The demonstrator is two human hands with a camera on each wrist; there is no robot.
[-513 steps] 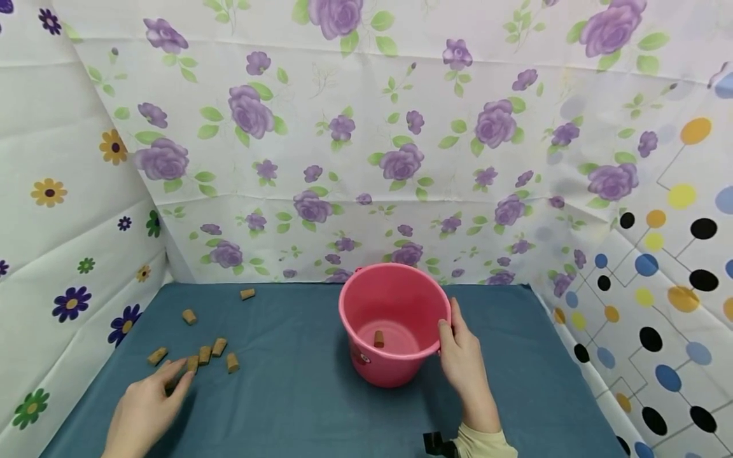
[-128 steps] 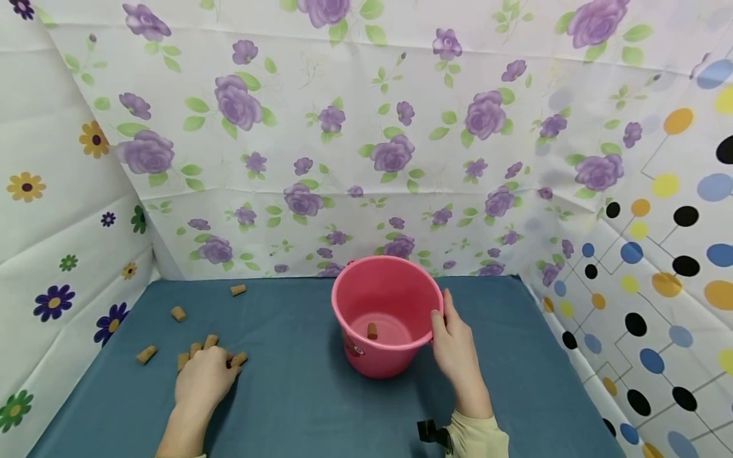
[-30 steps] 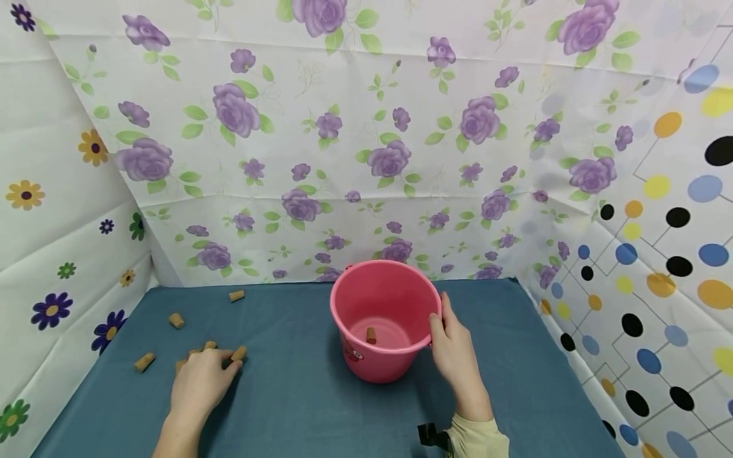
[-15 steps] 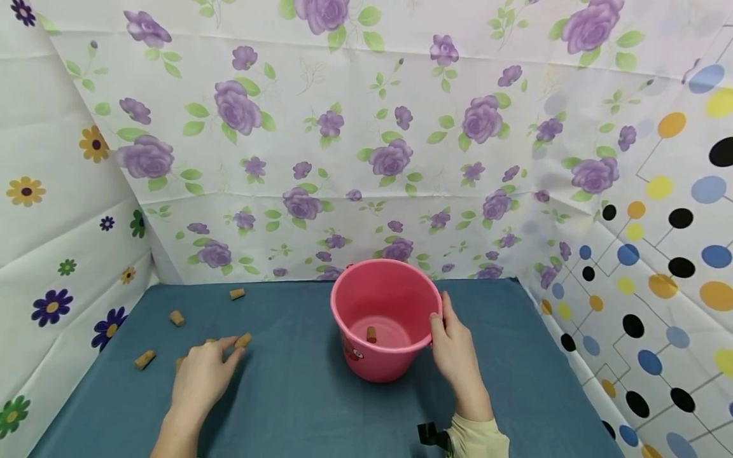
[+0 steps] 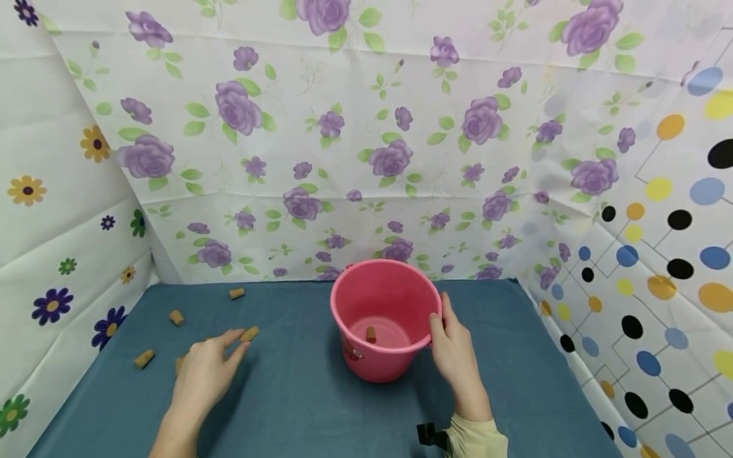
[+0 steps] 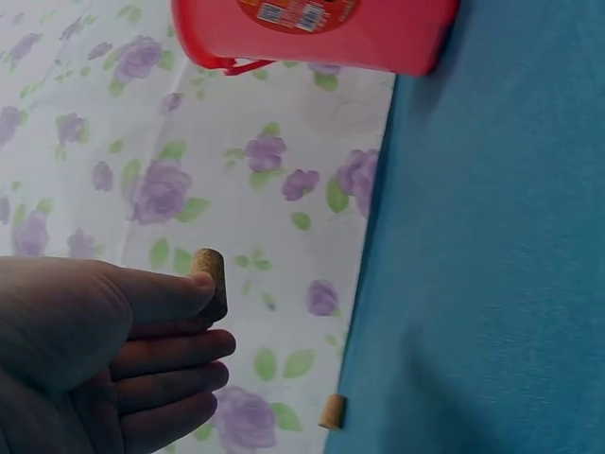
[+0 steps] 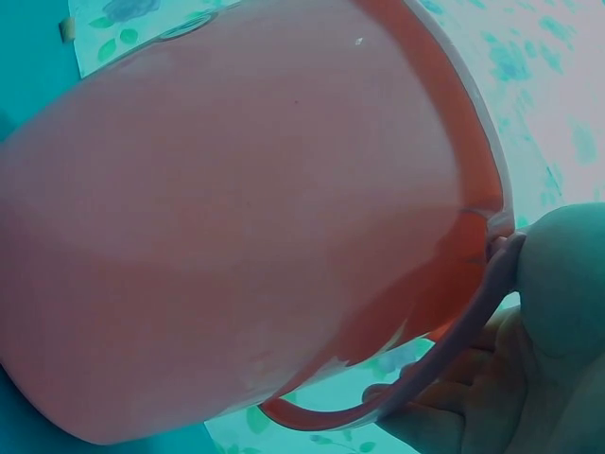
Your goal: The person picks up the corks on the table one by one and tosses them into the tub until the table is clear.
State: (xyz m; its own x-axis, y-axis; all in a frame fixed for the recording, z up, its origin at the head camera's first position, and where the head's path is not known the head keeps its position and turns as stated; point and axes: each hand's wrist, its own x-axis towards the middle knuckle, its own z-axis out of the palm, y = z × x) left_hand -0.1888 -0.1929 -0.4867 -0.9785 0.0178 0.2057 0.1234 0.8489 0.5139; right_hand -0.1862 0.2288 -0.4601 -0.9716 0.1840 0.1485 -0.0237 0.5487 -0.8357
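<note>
My left hand [image 5: 202, 375] pinches a small brown cork [image 5: 250, 334] between thumb and fingers, raised over the blue cloth. In the left wrist view the cork [image 6: 214, 274] stands out past the thumb tip, the other fingers loosely bent below. My right hand [image 5: 457, 359] grips a pink bucket [image 5: 385, 370] at its right rim. Seen from the right wrist, the bucket's handle [image 7: 444, 355] hangs beside that hand. One cork [image 5: 371, 334] lies on the bucket's floor. Near my left hand, another cork [image 5: 179, 365] is partly hidden by it.
Loose corks lie farther off on the blue cloth [image 5: 298, 407]: one at the back [image 5: 237, 293], one mid-left [image 5: 177, 317] and one at the left [image 5: 144, 359]. A flowered sheet [image 5: 355, 159] walls the back; patterned sheets stand at both sides.
Over the last second my left hand has lifted the cork from beside the group and moved it slightly right and away. Earlier, that hand was farther left. My right hand stays on the bucket.
</note>
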